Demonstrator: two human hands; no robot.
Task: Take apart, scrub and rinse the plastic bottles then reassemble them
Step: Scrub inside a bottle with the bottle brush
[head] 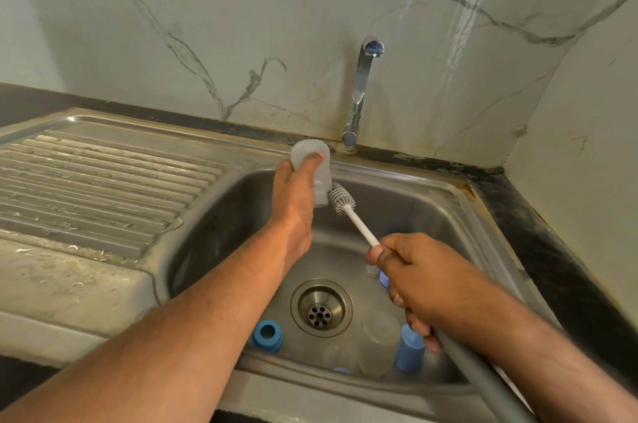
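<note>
Two hands: both over the steel sink [448, 215]
Left hand [293, 194]: fingers wrapped round frosted translucent plastic bottle [312, 163]
Right hand [421, 281]: fingers gripping white-and-grey long-handled bottle brush [341, 201]

A steel sink [459, 212] is set into a dark counter [538, 225], with its ribbed drainboard [103, 180] wet to the left of the basin. On the basin floor, around the drain [321, 308]: a blue ring [266, 336] to its left, a clear bottle [378, 343] on its side to its right, a blue cap [410, 350] just beyond that bottle, and perhaps another clear piece [333, 355] in front of the drain, too faint to be sure.
</note>
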